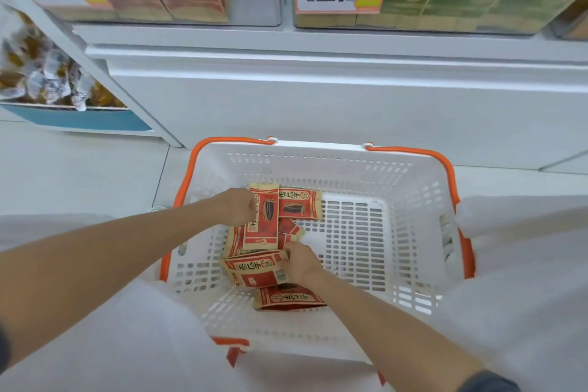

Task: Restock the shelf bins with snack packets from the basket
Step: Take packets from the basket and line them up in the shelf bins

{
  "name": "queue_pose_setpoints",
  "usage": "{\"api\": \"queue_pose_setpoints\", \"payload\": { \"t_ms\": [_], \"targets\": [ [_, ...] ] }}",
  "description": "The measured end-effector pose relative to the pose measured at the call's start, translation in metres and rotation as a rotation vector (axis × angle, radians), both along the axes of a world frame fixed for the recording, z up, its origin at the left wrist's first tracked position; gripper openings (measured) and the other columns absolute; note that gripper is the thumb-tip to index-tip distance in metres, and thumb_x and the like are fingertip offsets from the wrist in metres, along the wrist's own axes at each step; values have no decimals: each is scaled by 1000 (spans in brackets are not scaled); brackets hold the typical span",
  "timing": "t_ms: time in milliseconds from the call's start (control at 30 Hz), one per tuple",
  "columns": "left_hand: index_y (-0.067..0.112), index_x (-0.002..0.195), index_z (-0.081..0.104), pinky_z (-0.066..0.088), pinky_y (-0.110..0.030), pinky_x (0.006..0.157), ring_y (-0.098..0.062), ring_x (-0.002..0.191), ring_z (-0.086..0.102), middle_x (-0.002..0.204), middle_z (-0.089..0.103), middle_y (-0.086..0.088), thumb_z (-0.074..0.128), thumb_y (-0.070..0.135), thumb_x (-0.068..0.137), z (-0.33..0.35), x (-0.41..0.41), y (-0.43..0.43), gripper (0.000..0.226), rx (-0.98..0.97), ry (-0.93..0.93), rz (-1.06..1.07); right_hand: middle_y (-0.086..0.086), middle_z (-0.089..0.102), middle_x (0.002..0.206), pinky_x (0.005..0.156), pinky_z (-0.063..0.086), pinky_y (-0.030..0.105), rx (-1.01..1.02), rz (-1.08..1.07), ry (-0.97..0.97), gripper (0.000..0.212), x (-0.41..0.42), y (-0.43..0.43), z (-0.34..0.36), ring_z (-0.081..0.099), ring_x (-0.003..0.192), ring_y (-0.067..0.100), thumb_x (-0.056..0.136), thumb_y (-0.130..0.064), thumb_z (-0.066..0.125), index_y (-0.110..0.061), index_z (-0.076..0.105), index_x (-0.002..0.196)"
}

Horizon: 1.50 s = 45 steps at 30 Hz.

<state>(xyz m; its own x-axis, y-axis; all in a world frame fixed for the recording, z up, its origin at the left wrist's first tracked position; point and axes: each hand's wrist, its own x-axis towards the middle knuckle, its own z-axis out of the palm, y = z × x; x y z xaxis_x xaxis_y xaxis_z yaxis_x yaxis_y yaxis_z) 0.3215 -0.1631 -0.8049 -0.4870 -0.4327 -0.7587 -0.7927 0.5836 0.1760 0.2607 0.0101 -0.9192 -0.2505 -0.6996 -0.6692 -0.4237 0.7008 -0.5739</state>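
Both hands grip red-and-tan seed packets in the white slotted plastic basket (366, 169): left hand (237, 205) pinching the upright far packet (262, 216), right hand (300, 262) clutching the near packet (254, 269).

Both hands down in the white basket (397, 188), left hand (237, 205) and right hand (302, 262) each gripping a red packet.

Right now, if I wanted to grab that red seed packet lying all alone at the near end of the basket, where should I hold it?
Probably its near long edge. The lone red packet lies flat on the basket floor, its far edge tucked by the right hand and another packet. Come straight down from above, since basket walls block the sides, and pinch that free edge with thumb beneath.
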Motion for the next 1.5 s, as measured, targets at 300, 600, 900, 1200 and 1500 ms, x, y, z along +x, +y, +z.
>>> {"api": "queue_pose_setpoints", "payload": {
  "t_ms": [300, 600, 900, 1200, 1500],
  "targets": [
    [-2, 88, 59, 58, -31, 80, -23, 71, 67, 79, 69, -15, 30, 58, 99, 37, 1, -11, 68, 129, -131, 561, 5, 68, 89, 65, 58, 40, -375, -45, 21, 28, -62, -49, 120, 67, 85, 24, 97, -24, 56, -21, 46, 70],
    [3, 96, 64, 59, -25, 55, -17, 64, 71, 82, 71, -9, 58, 25, 97, 70, -15, -27, 22, 727, 384, 1022, -4, 68, 114, 92, 43, 21, -684, 178, 345, 37, -54, -40, 171, 60, 104, 14, 84, -42, 72, -18, 68, 112],
    [9, 117, 62, 58, -36, 83, -20, 95, 70, 104, 73, -7, 64, 7, 90, 94, -6, -45, 27, 745, 450, 826, -13, 39, 145, 100, 43, 33, -381, 18, 21, 107, -80, -40, 182, 45, 123, 8, 62, -68, 75, -37, 24, 149],
    [17, 121, 62, 46, -34, 98, -13, 108, 61, 115, 69, 0, 66, 7, 90, 106, -17, -34, 33, 621, 561, 669, 2, 68, 111, 74, 52, 19, -597, -213, -92, 48, -91, -66, 195, 67, 93, 10, 89, -19, 70, -21, 51, 132],
    [11, 122, 61, 53, -38, 89, -20, 104, 66, 114, 69, -6, 63, 17, 93, 133, -38, -36, 29, 507, 953, 776, 10, 73, 93, 78, 56, 29, -692, -322, -38, 31, -118, -82, 241, 71, 87, 22, 84, -17, 75, -17, 62, 112]
  ]
}}
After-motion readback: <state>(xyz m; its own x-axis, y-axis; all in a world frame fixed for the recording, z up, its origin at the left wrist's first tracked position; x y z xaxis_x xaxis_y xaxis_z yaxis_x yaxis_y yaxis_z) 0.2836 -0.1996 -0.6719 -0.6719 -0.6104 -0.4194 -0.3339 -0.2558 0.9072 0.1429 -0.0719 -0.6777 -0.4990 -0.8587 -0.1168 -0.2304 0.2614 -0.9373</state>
